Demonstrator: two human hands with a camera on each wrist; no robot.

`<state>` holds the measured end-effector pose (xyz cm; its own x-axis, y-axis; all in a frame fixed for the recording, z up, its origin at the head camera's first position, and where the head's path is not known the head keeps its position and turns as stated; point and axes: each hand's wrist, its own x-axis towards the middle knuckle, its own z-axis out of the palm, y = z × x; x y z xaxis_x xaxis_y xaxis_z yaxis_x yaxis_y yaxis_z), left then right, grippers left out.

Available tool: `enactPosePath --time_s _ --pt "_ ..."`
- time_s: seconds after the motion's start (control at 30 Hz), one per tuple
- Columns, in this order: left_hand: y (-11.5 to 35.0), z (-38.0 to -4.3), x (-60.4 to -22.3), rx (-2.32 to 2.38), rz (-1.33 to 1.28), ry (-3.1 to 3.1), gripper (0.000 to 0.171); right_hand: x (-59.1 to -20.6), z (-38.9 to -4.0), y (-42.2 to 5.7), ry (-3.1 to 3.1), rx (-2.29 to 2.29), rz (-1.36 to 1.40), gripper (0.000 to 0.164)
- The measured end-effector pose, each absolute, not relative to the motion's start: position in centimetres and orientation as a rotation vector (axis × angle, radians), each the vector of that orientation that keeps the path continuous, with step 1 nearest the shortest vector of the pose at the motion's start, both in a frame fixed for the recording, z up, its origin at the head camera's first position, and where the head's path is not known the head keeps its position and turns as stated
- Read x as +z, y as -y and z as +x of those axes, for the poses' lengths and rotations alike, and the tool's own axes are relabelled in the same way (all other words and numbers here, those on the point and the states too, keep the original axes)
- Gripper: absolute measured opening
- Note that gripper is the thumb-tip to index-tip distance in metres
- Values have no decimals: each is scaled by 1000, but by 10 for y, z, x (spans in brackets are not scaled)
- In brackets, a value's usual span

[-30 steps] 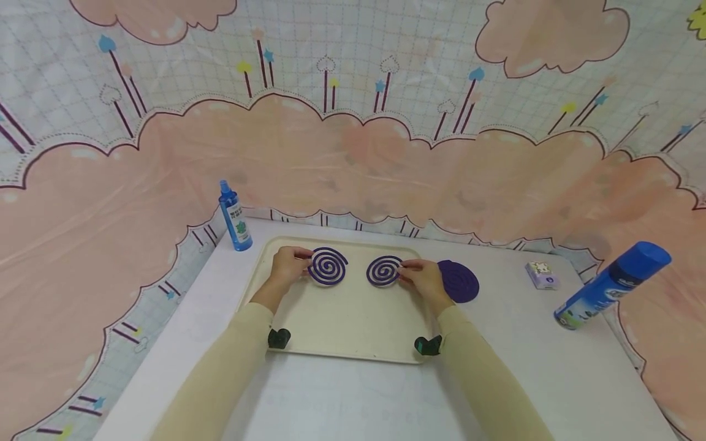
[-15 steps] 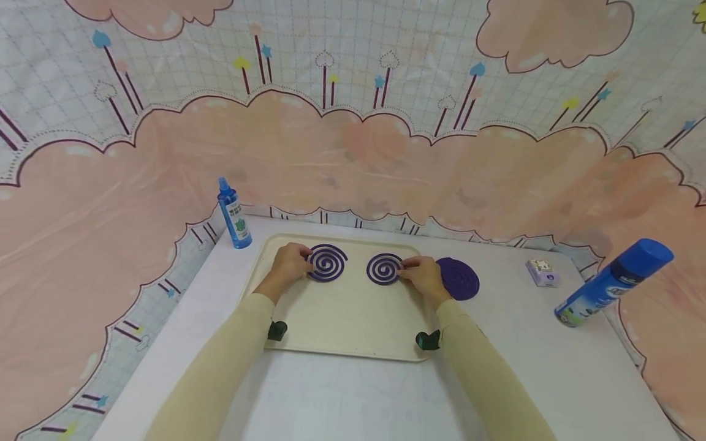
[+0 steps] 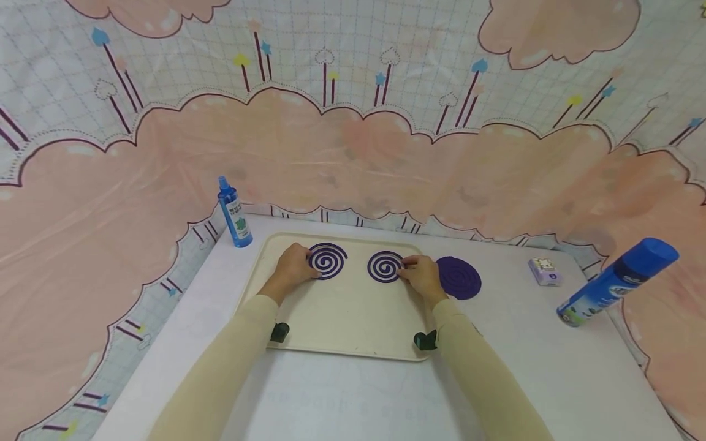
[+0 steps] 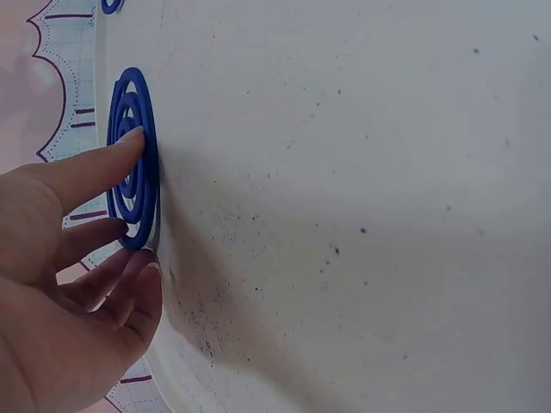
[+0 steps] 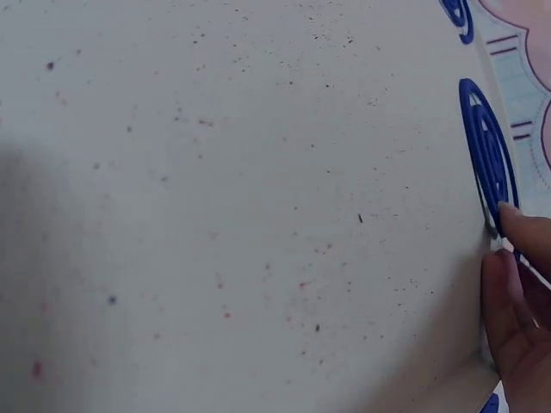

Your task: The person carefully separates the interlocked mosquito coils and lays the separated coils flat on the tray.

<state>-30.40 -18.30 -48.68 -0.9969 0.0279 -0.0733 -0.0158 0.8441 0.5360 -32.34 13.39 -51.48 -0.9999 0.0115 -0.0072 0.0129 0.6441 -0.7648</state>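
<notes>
Left coil (image 3: 325, 262) and right coil (image 3: 385, 267) look, in the head view, like flat, round, dark purple spirals with clear gaps between their rings. Both are over the tray (image 3: 342, 321), apart from each other, between the left hand (image 3: 292, 267) and the right hand (image 3: 423, 277). Each hand has a narrow pinch on the near edge of its coil. Just outside the right grip lies a purple disc (image 3: 460, 278) with tightly packed rings.

From the left wrist, the left coil shows as a bright blue oval, seen aslant, with the thumb across its face and fingers at its near edge. Dark specks dot the tray beside the grip.

From the right wrist, the right coil is a slim blue oval reaching away from the thumb tip at its near end; whether it touches the tray, I cannot tell.
</notes>
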Motion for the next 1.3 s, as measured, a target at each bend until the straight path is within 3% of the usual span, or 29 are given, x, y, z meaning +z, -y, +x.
enactPosePath --time_s 0.9,1.3 --pt "186 -300 -487 716 13 -2979 59 -511 -322 -134 -2863 -1248 -48 38" --pt "179 -298 -476 716 1 -3009 61 -509 -316 -158 -2672 -1582 39 36"
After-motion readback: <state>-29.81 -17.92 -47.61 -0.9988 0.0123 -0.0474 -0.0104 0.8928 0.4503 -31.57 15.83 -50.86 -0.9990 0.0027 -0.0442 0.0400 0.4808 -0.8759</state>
